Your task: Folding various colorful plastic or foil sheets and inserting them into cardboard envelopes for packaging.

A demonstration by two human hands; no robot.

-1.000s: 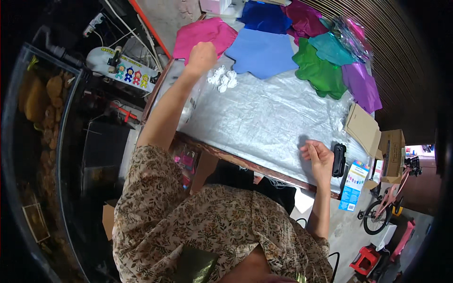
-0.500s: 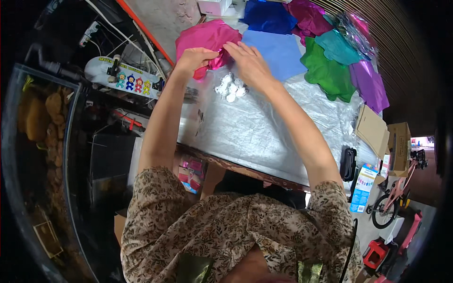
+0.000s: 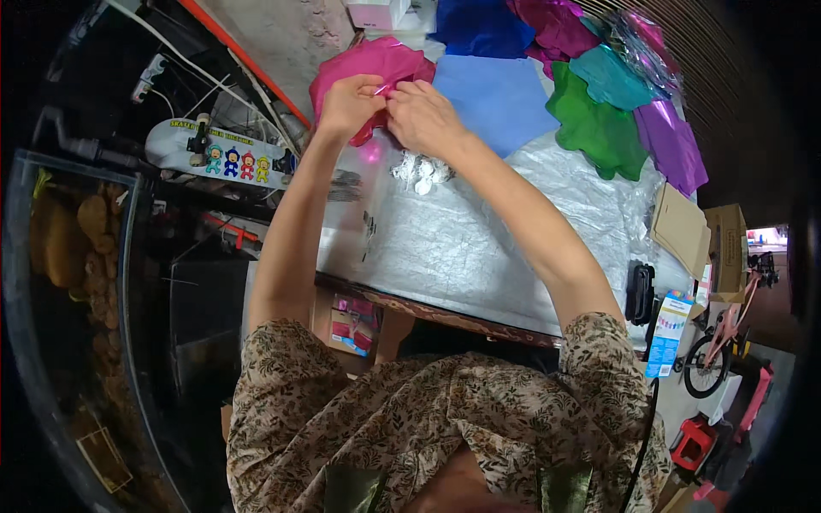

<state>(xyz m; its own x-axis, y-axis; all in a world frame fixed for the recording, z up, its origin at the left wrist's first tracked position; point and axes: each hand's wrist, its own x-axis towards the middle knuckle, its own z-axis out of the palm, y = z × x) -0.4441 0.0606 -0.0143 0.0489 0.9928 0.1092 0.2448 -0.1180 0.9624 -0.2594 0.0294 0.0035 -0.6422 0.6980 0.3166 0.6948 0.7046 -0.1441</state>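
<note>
A pile of shiny pink foil sheets (image 3: 376, 56) lies at the far left of the table. Over its near edge, my left hand (image 3: 349, 107) has its fingertips pinched on the foil. Close beside it, my right hand (image 3: 419, 118) bends its fingers onto the same edge, and the two hands almost touch. My fingers hide how many sheets they grip. Just below my right hand sits a heap of small white, round pieces (image 3: 423, 177), partly covered by the hand. To the right of the pink pile lies a flat light-blue sheet (image 3: 496, 98).
Dark blue (image 3: 483, 30), green (image 3: 594, 120), teal (image 3: 607, 77) and purple foil sheets (image 3: 671, 145) spread along the far right. Brown cardboard pieces (image 3: 680, 224) and a black case (image 3: 640, 293) lie at the right edge. A skateboard (image 3: 222, 154) and a glass tank (image 3: 128, 282) stand left.
My right hand has moved left and slightly down, close to my left hand, its extended fingers now curled onto the pink foil. My left hand stays on the foil. The view has shifted slightly.
</note>
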